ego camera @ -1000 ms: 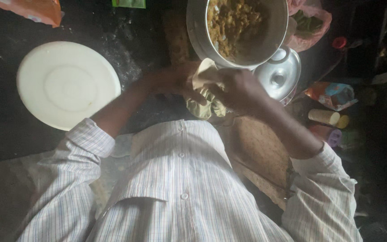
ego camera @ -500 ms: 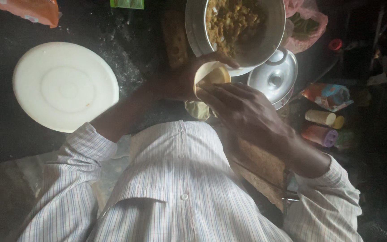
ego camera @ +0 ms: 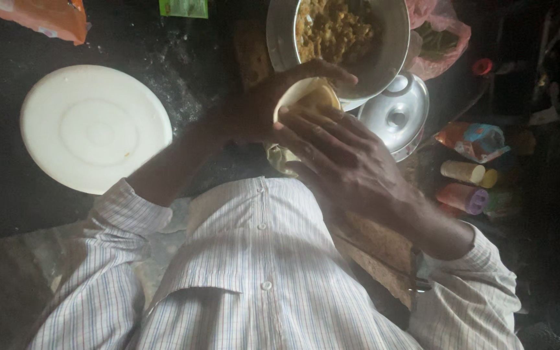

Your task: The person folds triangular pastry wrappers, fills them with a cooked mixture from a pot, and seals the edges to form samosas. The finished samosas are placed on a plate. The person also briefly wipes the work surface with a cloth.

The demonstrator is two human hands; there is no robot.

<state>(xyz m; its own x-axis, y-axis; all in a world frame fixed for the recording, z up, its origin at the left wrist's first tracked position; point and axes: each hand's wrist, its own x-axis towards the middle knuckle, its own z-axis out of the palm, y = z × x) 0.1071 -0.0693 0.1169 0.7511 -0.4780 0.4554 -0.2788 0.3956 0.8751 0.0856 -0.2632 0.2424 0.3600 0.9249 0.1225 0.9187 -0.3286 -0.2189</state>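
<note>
Dark countertop (ego camera: pixel 215 58): left hand (ego camera: pixel 260 107) cups pale folded dough pocket (ego camera: pixel 309 97), right hand (ego camera: pixel 341 155) fingers pressed on it, beside steel bowl of yellow filling (ego camera: pixel 338 32).

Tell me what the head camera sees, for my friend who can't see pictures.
A person's left hand cups a pale dough cone while the right hand presses fingers into its top, just below a metal bowl of yellowish filling. A round white board lies to the left, a shiny metal lid to the right, on a dark surface.

Both hands (ego camera: pixel 306 123) cup what seems a dough cone (ego camera: pixel 309 97) beside the filling bowl (ego camera: pixel 393 39).
</note>
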